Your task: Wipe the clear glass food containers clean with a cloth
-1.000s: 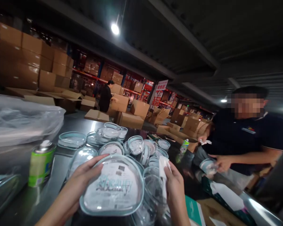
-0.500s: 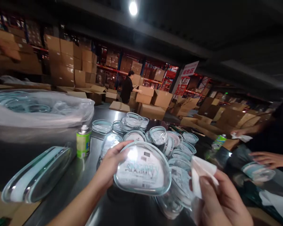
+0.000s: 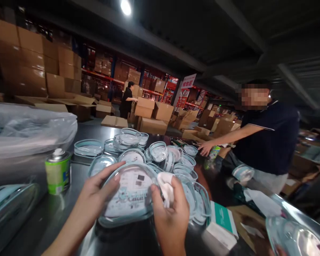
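- Clear case (image 3: 129,195), one, at the clock's centre; transparent, rounded, pale-blue rim. White insert bears a dark square and pale lettering, too blurred to read.
- Left hand (image 3: 94,193), one; fingers and thumb closed on the case's upper rim at 10 o'clock.
- Right hand (image 3: 172,209), one; narrow grip on white tissue (image 3: 165,183), soft and crumpled, thumb at the case's 3 o'clock edge.
- Spray can (image 3: 58,174), one, at 10 o'clock; green metal, white nozzle, blue mark on label, wording illegible.
- Second can (image 3: 214,152), one, at 2 o'clock; green, beside a co-worker's hand (image 3: 206,147).
- Pile of cases (image 3: 157,153), over ten, exact count unclear, 12 to 3 o'clock; clear, pale-blue rims, stacked and leaning.
- Carton (image 3: 222,222), one, small, at 4 o'clock; teal and white, print illegible.
- Plastic bag (image 3: 34,131), one, at 10 o'clock; translucent, wrinkled.
- Hanging sign (image 3: 188,81), one, far at 1 o'clock; red characters on white, last two reading 包区.
- Table (image 3: 80,170), dark, glossy, reflective.
- Persons, two: one far at 12 o'clock, one nearer at 2.
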### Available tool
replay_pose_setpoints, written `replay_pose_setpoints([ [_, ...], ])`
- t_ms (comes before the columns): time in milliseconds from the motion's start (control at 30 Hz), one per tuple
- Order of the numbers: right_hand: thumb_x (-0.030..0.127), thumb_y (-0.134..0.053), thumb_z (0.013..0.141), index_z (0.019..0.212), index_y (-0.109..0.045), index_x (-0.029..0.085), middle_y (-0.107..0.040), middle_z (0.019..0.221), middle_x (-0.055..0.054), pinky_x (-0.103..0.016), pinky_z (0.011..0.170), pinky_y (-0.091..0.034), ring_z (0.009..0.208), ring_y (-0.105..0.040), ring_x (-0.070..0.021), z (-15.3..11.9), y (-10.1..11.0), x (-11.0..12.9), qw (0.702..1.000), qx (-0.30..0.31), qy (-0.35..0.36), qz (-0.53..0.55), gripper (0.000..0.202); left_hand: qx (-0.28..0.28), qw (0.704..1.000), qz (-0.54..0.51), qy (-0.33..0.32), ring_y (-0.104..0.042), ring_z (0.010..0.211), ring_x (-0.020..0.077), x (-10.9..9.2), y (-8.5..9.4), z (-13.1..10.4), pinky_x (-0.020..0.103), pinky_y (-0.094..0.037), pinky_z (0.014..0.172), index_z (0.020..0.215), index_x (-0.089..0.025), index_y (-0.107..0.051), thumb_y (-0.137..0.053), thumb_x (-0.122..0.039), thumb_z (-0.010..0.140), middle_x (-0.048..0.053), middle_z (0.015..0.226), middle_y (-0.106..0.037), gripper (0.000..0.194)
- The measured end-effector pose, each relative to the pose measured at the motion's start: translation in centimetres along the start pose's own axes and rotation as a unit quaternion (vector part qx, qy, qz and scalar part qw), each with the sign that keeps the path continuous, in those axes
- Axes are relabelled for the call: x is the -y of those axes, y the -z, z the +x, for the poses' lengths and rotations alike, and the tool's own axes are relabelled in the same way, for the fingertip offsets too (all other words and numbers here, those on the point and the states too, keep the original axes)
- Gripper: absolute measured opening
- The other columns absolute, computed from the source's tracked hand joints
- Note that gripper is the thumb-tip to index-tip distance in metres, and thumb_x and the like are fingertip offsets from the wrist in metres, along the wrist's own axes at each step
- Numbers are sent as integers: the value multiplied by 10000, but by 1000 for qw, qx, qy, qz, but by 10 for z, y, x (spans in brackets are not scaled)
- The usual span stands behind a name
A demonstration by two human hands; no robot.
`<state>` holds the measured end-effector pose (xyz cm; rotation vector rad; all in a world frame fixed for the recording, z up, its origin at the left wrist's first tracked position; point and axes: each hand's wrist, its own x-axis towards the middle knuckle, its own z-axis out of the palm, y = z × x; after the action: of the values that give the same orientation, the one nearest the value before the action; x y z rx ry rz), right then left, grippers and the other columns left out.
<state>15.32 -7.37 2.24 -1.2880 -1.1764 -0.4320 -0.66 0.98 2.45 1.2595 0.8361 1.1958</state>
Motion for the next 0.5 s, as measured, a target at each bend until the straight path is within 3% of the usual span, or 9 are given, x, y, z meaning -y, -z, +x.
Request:
replay_pose_setpoints([
  [133, 329, -615, 835, 997, -615, 158, -717, 856, -89, -265, 629, -549, 701, -687, -196, 1, 2, -7, 998, -20, 14, -58, 236, -31, 999, 6, -37, -647, 924, 264, -1, 1, 0, 250, -504, 719, 1134, -215, -701, -773, -462, 665, 61, 1106, -711, 534],
  [333, 233, -470, 935, 1023, -605, 117, -716, 859, -103, -232, 677, -536, 757, -696, -177, -1, -12, -18, 964, 32, 228, -131, 199, -38, 991, 47, -119, -597, 1106, 303, 1, -4, 2, 431, -419, 1005, 1121, -204, -696, -642, -439, 780, 72, 1161, -689, 418],
  [500, 231, -520, 934, 1059, -579, 88, -706, 852, -103, -247, 677, -526, 746, -687, -176, -8, -25, -23, 953, 34, 266, -144, 198, -39, 971, 114, -208, -554, 1184, 270, 7, -10, -3, 444, -384, 1047, 1135, -231, -681, -565, -365, 847, 62, 1236, -652, 338],
])
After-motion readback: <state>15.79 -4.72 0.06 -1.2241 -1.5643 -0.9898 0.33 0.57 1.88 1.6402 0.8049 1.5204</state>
